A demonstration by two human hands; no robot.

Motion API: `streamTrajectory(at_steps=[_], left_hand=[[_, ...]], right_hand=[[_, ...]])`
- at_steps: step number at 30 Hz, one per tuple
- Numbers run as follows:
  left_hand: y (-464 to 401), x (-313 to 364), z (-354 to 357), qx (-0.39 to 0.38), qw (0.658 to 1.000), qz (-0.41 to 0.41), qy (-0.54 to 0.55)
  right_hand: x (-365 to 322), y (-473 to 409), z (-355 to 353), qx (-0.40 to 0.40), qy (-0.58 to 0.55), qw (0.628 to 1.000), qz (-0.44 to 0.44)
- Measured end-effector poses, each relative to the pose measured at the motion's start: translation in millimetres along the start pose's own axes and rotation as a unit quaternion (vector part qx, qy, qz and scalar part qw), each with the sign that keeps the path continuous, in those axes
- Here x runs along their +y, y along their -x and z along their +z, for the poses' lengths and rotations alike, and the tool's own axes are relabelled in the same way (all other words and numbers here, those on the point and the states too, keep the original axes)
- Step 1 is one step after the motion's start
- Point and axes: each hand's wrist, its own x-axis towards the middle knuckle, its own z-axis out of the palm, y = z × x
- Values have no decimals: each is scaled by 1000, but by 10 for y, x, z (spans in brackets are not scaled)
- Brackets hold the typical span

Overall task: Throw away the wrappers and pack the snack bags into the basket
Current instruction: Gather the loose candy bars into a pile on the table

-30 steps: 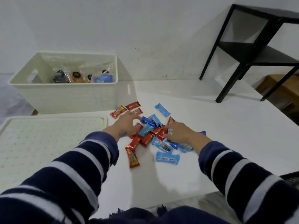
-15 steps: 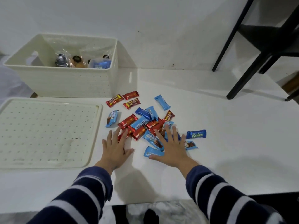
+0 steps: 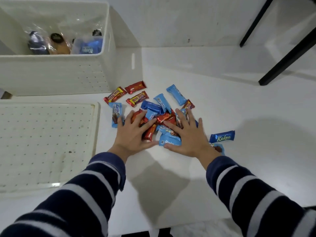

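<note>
A heap of several red and blue snack bags [image 3: 160, 115] lies in the middle of the white table. My left hand [image 3: 132, 135] rests flat on the heap's left side, fingers spread over red bags. My right hand [image 3: 185, 136] lies flat on the right side, covering blue bags. Neither hand grips anything. A blue Kalpa bag [image 3: 222, 136] lies loose to the right. Red bags [image 3: 136, 87] lie apart near the cream basket [image 3: 56, 74], which stands at the back left with clear packets and a blue bag [image 3: 88, 47] inside.
The basket's perforated cream lid [image 3: 46, 142] lies flat on the table left of my left arm. Black legs of a side table [image 3: 283, 59] stand at the back right. The table's front edge runs just below my forearms.
Both hands have slid forward from the near edge of the heap onto it, pushing bags closer together. The camera has tilted further down.
</note>
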Motion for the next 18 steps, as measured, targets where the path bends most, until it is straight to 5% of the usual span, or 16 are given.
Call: streamTrajectory(at_steps=[8, 18], left_hand=[[-263, 12, 34, 43, 998, -29, 23], [-158, -4, -68, 14, 996, 8, 92]], right_hand=[[-5, -192, -10, 161, -9, 987, 0], [-3, -125, 9, 216, -59, 974, -28]])
